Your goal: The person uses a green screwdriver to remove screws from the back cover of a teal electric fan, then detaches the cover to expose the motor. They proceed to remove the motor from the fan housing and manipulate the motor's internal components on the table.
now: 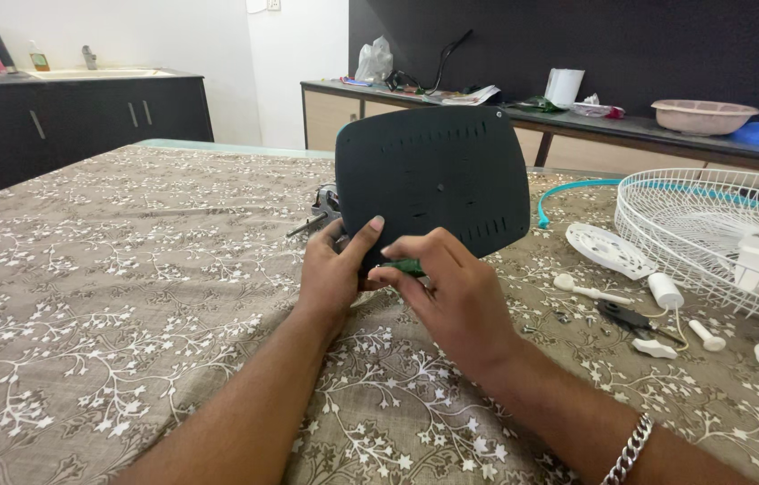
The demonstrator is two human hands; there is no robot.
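Two bare hands hold a dark, rounded plastic panel (433,184) upright above the middle of a table. The left hand (333,274) clasps the panel's lower edge, thumb pressed on its face. The right hand (451,292) curls closed around a small green piece (408,267) at the panel's bottom edge. The table wears a brown cloth with white flowers (128,296). Toward its right edge lie a white wire fan guard (702,224), a white disc (611,249) and small white parts. Dark cabinets (74,121) and a counter (577,121) line the walls behind.
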